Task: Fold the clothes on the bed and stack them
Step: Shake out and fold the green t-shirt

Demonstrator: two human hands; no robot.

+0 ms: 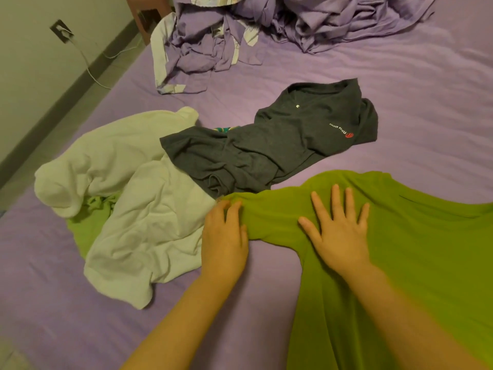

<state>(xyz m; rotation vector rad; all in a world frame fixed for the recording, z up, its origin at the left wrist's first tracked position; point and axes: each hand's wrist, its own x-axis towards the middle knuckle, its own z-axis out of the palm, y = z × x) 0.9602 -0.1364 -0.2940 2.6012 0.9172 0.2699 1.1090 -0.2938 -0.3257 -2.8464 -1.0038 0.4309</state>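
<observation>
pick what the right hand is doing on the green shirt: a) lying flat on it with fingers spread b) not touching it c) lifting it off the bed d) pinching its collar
a, the right hand lies palm down with straight, spread fingers on the green shirt, which lies on the bed, while the left hand grips the sleeve end.

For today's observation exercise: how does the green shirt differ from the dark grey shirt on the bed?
The green shirt is spread fairly flat nearest the person; the dark grey shirt lies crumpled farther away. The green shirt is being handled: the left hand grips its sleeve and the right hand presses flat on it; the dark grey shirt is untouched. The grey one shows a small printed logo; the green looks plain. Neither is folded yet.
</observation>
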